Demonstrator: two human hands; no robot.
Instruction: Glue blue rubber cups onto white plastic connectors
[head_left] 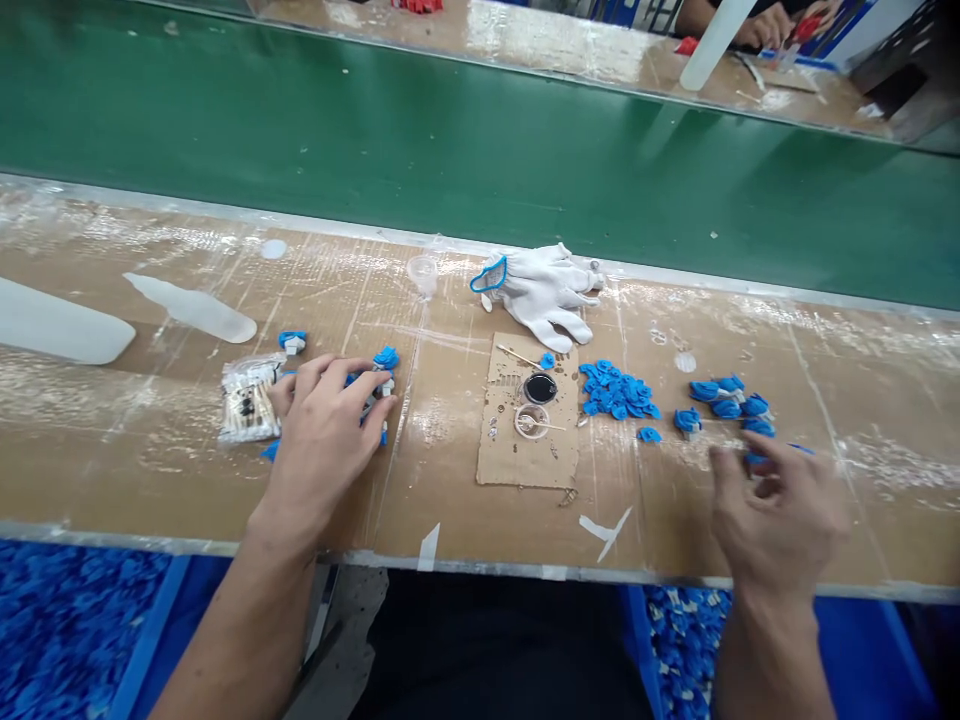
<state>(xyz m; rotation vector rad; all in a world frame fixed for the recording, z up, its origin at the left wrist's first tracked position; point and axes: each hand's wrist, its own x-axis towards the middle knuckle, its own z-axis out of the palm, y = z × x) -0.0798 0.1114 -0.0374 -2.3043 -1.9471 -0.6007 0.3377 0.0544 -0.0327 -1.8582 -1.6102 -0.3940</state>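
Shiny brown surface (442, 460) runs across, green strip (375, 140) at 12 o'clock, blue bins (862, 640) below at 8 and 5. Left hand (322, 425) is cupped over some blue-and-white pieces (386, 358) around 8, right hand (780, 505) is a blur over another bunch (726, 408) near 4; can't tell if either's gripping.

Worktop (450, 520), brown, with white tape at the near edge. Left of centre: left hand (322, 425), fingers bent over blue-and-white pieces (386, 358); clear bag of swabs (251, 402) just beside. Centre: cardboard sheet (525, 468), bearing dark-filled cup (524, 391) and clear cup (517, 420) with swab (551, 427) across. Toward the far edge: white glove (544, 290), blue-cuffed. Right of the cardboard: heap of blue parts (616, 392). Nearer the right edge: clustered pieces (726, 407); right hand (780, 500), blurred, at their near side.
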